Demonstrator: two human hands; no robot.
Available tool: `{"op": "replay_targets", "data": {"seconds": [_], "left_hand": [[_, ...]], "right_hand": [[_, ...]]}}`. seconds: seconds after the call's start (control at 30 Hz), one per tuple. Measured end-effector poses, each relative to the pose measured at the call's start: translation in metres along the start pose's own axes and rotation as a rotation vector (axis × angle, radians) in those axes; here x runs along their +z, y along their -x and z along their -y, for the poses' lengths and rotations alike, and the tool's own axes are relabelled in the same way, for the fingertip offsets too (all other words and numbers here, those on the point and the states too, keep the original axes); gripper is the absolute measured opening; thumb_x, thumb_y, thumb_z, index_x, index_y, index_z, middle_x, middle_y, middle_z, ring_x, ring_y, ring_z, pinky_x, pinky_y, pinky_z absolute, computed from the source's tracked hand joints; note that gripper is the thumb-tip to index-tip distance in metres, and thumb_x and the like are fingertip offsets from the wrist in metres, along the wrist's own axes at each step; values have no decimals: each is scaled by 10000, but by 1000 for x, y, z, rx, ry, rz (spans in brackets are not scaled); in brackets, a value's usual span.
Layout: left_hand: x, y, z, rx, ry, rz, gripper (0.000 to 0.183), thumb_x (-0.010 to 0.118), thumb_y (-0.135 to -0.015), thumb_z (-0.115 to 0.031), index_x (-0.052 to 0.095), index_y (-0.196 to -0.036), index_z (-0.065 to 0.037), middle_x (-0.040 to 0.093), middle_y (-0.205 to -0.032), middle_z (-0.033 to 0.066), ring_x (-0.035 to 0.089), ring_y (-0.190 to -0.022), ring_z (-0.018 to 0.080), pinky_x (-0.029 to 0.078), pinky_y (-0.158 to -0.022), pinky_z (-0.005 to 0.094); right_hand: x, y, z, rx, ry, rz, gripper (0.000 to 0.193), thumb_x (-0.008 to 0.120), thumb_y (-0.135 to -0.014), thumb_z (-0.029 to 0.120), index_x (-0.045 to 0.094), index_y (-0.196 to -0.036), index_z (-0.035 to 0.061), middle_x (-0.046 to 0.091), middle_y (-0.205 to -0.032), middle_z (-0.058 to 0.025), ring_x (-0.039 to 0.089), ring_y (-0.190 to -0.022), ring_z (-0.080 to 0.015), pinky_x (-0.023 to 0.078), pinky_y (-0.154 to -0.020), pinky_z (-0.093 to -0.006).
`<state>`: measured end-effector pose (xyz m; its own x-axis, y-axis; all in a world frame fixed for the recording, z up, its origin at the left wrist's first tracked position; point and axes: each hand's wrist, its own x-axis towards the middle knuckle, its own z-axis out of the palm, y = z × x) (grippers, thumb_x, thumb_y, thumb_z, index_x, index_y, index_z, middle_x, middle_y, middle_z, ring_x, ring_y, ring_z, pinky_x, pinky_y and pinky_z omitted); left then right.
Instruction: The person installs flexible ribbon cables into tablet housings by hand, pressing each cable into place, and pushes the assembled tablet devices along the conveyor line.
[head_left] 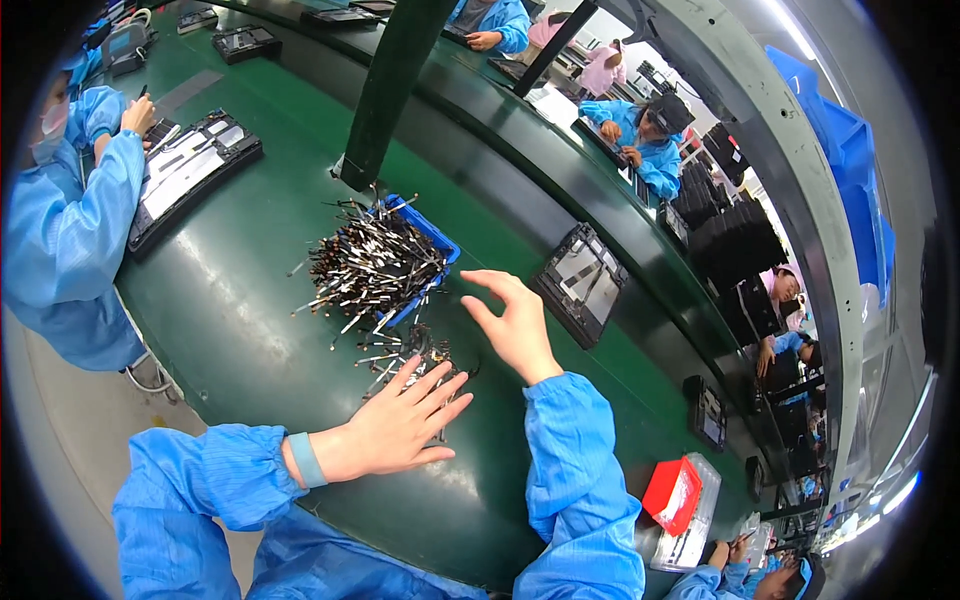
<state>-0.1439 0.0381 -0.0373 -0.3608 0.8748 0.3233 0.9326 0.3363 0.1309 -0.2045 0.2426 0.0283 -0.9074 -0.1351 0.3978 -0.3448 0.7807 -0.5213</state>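
Observation:
My left hand (400,419) is spread flat with its fingers apart. Its fingertips reach over a small loose pile of thin flex cables (428,348) on the green bench; whether they touch the cables I cannot tell. To the right, my right hand (512,322) is raised with thumb and fingers apart, nothing between them. It is nearest to a blue plastic bin (432,236), whose right rim shows. A big tangle of short black, white and silver flex cables (368,258) overfills this bin and spills over its left side.
A green post (385,110) rises behind the bin. An opened black device tray (583,285) lies at the right on the far ledge. At the left, a co-worker in blue (75,230) works over another opened device (195,175). A red box (675,495) sits at lower right.

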Motion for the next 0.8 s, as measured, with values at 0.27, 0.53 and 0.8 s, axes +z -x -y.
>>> {"op": "replay_targets", "data": {"seconds": [0.27, 0.53, 0.8], "left_hand": [[8, 2, 0, 0, -30, -70, 717, 452, -912, -596, 442, -1407, -77, 391, -1482, 147, 344, -1382, 315, 199, -1140, 554], [7, 2, 1, -29, -26, -96, 727, 439, -918, -596, 441, -1404, -56, 404, -1471, 165, 336, -1390, 311, 192, -1145, 553], [-22, -16, 0, 13, 198, -395, 441, 526, -963, -273, 529, -1308, 1, 553, -1325, 190, 529, -1235, 320, 417, -1051, 401]], "right_hand": [[13, 6, 25, 206, -149, 96, 244, 770, -776, 122, 724, -1002, 44, 721, -952, -94, 679, -911, -177, 518, -835, -324], [0, 17, 53, 136, -227, -139, 124, 754, -793, 68, 752, -913, 37, 712, -918, -92, 666, -830, -155, 528, -750, -277], [-51, 91, 52, 610, -880, -132, 146, 697, -870, 38, 676, -1005, -15, 689, -888, -69, 666, -756, -126, 569, -705, -251]]}}
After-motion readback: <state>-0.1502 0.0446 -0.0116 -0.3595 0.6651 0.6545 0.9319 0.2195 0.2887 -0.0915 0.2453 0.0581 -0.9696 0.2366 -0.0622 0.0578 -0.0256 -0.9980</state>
